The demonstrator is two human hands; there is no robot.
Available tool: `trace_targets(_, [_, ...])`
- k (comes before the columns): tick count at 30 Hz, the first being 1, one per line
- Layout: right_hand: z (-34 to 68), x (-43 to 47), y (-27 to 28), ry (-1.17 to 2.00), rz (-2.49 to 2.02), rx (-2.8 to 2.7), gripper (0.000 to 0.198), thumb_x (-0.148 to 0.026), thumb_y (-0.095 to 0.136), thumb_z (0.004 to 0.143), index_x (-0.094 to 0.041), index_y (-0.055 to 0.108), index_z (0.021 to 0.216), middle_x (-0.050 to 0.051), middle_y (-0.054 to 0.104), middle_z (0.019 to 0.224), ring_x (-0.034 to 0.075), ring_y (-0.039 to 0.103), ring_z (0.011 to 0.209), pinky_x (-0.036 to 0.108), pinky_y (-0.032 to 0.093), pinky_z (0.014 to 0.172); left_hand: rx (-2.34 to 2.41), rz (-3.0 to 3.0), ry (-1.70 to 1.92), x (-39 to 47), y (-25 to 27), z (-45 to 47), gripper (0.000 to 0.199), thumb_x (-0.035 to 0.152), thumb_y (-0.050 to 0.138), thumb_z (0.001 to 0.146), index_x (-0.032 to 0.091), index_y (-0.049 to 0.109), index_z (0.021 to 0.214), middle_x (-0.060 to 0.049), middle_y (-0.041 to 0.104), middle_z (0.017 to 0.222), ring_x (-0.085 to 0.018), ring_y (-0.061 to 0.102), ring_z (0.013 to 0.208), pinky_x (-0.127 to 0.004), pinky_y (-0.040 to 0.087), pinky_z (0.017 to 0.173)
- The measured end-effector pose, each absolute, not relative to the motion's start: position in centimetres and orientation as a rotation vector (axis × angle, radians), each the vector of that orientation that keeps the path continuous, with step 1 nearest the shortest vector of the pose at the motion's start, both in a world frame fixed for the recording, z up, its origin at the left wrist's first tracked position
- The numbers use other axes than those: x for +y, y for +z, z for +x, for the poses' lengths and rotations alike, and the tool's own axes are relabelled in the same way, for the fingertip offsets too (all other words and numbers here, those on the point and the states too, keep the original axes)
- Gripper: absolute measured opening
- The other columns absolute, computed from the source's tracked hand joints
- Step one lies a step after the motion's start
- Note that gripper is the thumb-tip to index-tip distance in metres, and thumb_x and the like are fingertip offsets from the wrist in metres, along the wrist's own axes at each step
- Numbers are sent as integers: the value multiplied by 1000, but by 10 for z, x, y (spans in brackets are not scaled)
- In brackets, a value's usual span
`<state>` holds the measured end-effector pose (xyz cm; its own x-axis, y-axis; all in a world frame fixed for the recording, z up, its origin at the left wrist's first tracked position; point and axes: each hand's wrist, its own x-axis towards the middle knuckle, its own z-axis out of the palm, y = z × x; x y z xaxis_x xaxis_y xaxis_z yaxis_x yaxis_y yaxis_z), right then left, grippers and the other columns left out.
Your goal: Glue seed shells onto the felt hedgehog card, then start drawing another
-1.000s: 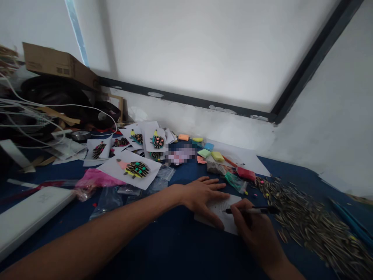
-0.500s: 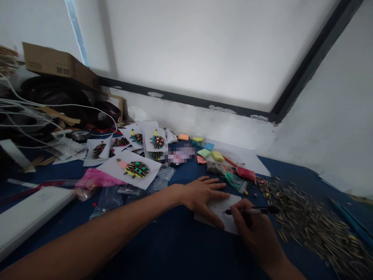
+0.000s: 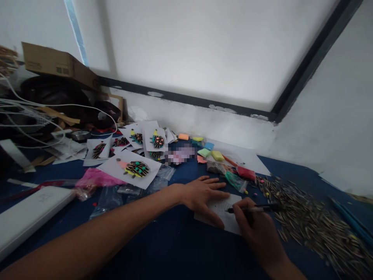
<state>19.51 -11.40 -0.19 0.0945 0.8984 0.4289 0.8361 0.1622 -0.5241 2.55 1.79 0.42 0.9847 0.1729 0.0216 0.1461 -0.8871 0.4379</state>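
Note:
A small sheet of white paper point(image 3: 233, 225) with faint dark pen strokes lies on the blue tabletop point(image 3: 175, 249). My left hand point(image 3: 204, 198) rests flat on its left part, fingers spread. Pinched in my right hand point(image 3: 258, 233) is a black pen point(image 3: 256, 208), its tip at the marks near the middle of the sheet. The fingers cover parts of the drawing, so I cannot make out its shape. Just right of the pen spreads a heap of striped sunflower seeds point(image 3: 317, 225).
Seed-and-clay hedgehog pictures point(image 3: 136, 170) on white paper lie at the left. Packets of coloured clay, including a red one point(image 3: 246, 173), stand beyond my hands. A white box point(image 3: 35, 217), a cardboard box point(image 3: 55, 64) and tangled white cables point(image 3: 58, 105) fill the left side.
My right hand has moved the pen tip slightly to the right across the paper. My left hand stays in place.

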Motion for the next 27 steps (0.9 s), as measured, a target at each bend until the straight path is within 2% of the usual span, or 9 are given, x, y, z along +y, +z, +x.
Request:
trace_targets(6, [196, -115, -3, 127, -1676, -1760, 31, -41, 43, 89, -22, 55, 68, -3, 55, 48, 13, 54, 38, 23, 37, 38, 250, 2683, 62, 17, 6, 26, 93, 77, 50, 74, 28, 25, 149, -5, 10, 158, -32, 4, 145, -53, 3, 116])
trace_targets(12, [194, -114, 0, 80, -1666, -1751, 32, -42, 43, 89, -23, 52, 65, -6, 48, 41, 12, 48, 33, 22, 34, 35, 241, 2697, 68, 17, 6, 26, 91, 76, 47, 77, 26, 25, 149, -6, 11, 158, -31, 4, 145, -52, 2, 115])
trace_targets(18, [195, -116, -1, 88, -1669, -1775, 34, -43, 41, 90, -23, 52, 65, -4, 51, 46, 12, 50, 35, 22, 35, 36, 243, 2683, 77, 17, 5, 26, 92, 75, 51, 75, 27, 26, 149, -6, 11, 158, -31, 4, 145, -52, 3, 116])
trace_targets(27, [194, -114, -1, 49, -1644, -1768, 28, -37, 43, 88, -23, 50, 65, -5, 50, 43, 13, 51, 35, 22, 34, 36, 245, 2685, 75, 18, 4, 27, 91, 75, 50, 75, 27, 26, 149, -6, 11, 158, -30, 3, 146, -51, 2, 116])
